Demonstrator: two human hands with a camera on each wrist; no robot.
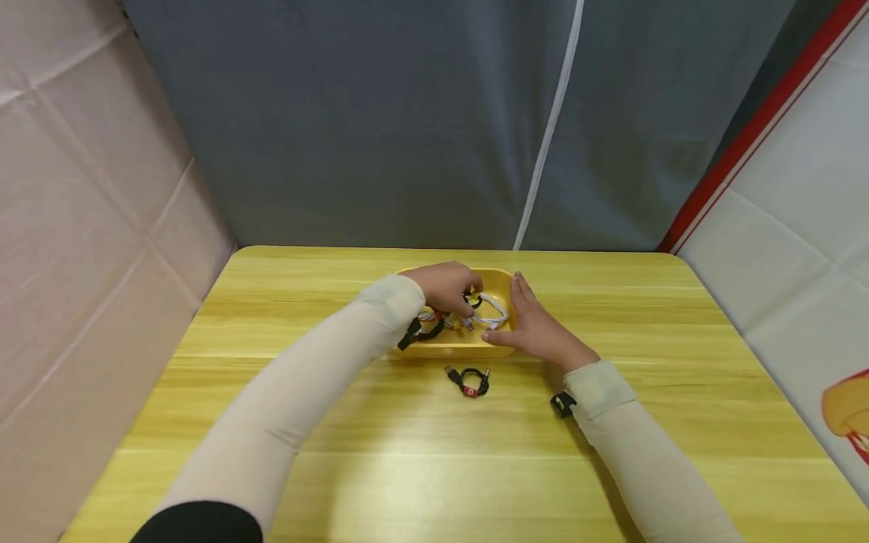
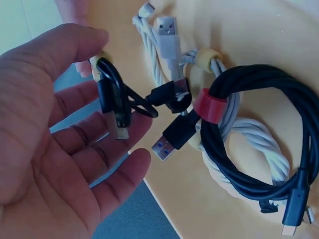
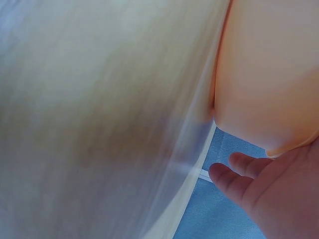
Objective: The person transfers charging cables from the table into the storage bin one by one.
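A yellow tray [image 1: 448,348] sits mid-table and holds several bundled cables. My left hand [image 1: 453,286] reaches into it and pinches a short black cable [image 2: 113,99] between thumb and fingers [image 2: 119,82]. Beside that lie a white braided cable [image 2: 251,137] and a longer black cable [image 2: 264,79] with a red tie [image 2: 209,105]. My right hand [image 1: 532,320] rests with straight fingers against the tray's right side, thumb at the front corner. The right wrist view shows those fingertips [image 3: 244,174] under the tray's outer wall [image 3: 264,74].
A small black coiled cable with a red tie [image 1: 469,381] lies on the wooden table [image 1: 434,467] just in front of the tray. A grey curtain hangs behind the table; panels stand at both sides.
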